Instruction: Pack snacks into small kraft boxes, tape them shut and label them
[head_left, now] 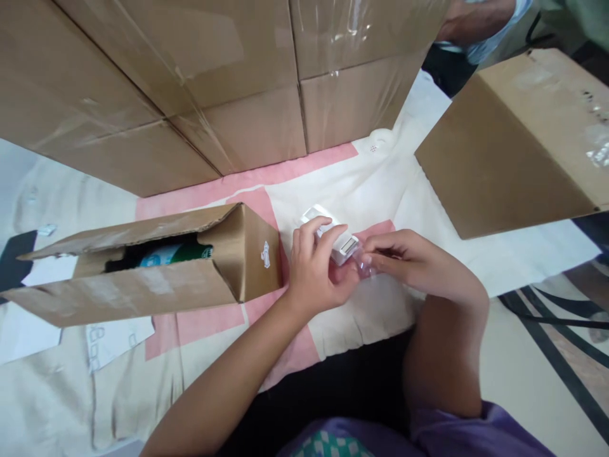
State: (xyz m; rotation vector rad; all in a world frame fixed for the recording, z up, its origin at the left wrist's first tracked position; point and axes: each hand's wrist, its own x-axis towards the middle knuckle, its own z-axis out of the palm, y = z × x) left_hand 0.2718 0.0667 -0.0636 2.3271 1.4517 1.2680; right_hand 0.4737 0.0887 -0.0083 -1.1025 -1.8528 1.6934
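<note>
My left hand (320, 270) is wrapped round a small white plastic device (343, 246), whose near end has a grey rectangular slot. Its exact kind does not show. Against that end is a piece of clear plastic (365, 263), pinched between the thumb and fingers of my right hand (397, 257). Whether the clear piece is joined to the device is hard to make out. Both hands are just above the cloth, right of an open cardboard box (259, 260) with a dark and green object (190, 251) partly visible inside.
Large taped cardboard boxes (257, 127) stand along the back. A white round object (380, 139) lies at their foot. To the right is another carton (504, 152), with a person's arm (476, 22) behind. Paper pieces (118, 343) lie at left on the pink and cream cloth (371, 324).
</note>
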